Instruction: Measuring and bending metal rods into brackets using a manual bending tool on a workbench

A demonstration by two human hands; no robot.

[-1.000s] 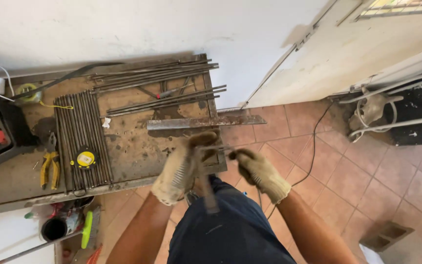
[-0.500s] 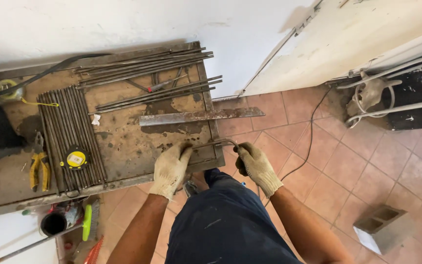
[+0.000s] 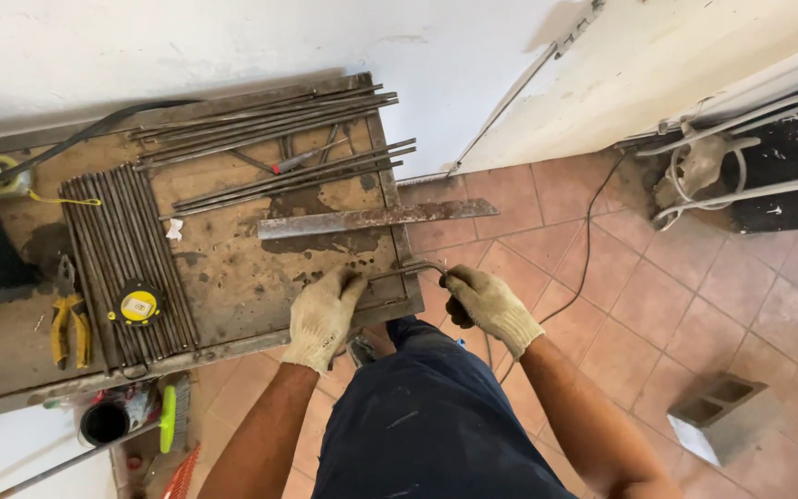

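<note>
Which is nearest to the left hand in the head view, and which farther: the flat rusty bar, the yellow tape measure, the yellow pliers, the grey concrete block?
From the left hand:
1. Flat rusty bar, just beyond the hand, across the bench.
2. Yellow tape measure, to its left on the rods.
3. Yellow pliers, farther left.
4. Grey concrete block, far right on the floor.

A round yellow label with a dark ring (image 3: 139, 304) sits on the face of a black tape measure lying on the row of steel rods, left of the bench's middle. I see no packages, signs or screens anywhere else, from the bench to the tiled floor.
</note>
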